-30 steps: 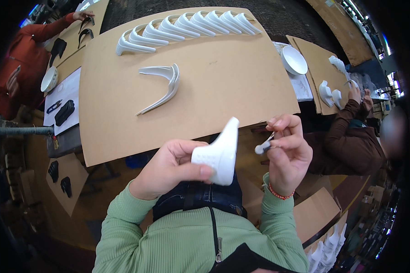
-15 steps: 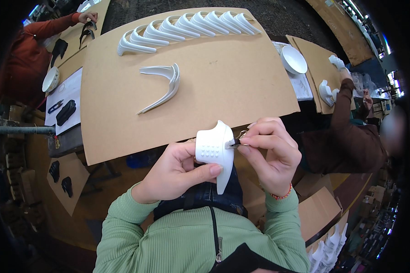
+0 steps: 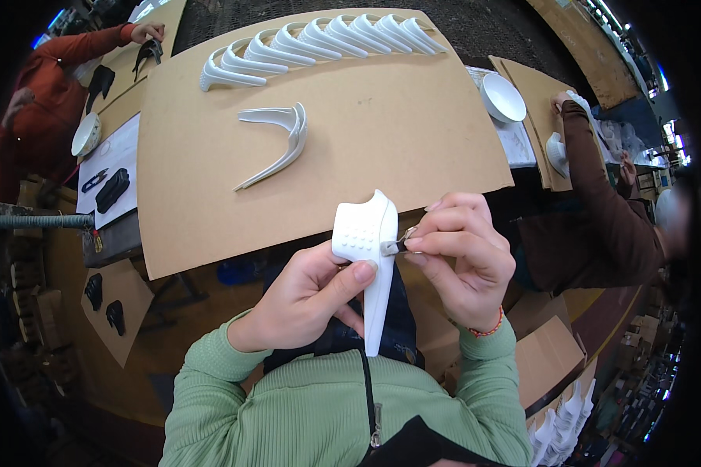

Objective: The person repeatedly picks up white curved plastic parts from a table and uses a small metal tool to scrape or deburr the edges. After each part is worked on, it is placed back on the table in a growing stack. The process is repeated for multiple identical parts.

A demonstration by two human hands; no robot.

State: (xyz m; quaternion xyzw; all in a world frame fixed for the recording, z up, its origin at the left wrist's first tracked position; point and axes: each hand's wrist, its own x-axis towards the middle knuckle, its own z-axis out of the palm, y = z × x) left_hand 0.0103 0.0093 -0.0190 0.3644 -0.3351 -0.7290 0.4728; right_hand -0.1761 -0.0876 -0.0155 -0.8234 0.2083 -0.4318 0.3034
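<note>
My left hand (image 3: pixel 308 292) grips a white curved plastic piece (image 3: pixel 358 231) with rows of raised dots, thumb on its near face. The piece is held in front of my body at the cardboard's near edge, its long tapered arm pointing down toward me. In a pinch, my right hand (image 3: pixel 467 261) holds a small metal-and-black tool (image 3: pixel 400 246) whose exact kind I cannot make out. The tool's end meets the right edge of the white piece. Beyond my hands, two nested white curved pieces (image 3: pixel 294 140) lie on the cardboard sheet (image 3: pixel 382 132).
A row of several white curved pieces (image 3: pixel 319 40) runs along the cardboard's far edge. White bowls stand left (image 3: pixel 87 135) and right (image 3: pixel 502 99). Dark snips (image 3: pixel 94 181) and a black case (image 3: pixel 113 191) lie at left. Co-workers in red (image 3: pixel 51 101) and brown (image 3: pixel 584 226) sit on either side.
The white piece has turned in my left hand and moved slightly away, so its long arm now shows further down. My right hand stays at its edge. The brown-sleeved co-worker's arm has shifted.
</note>
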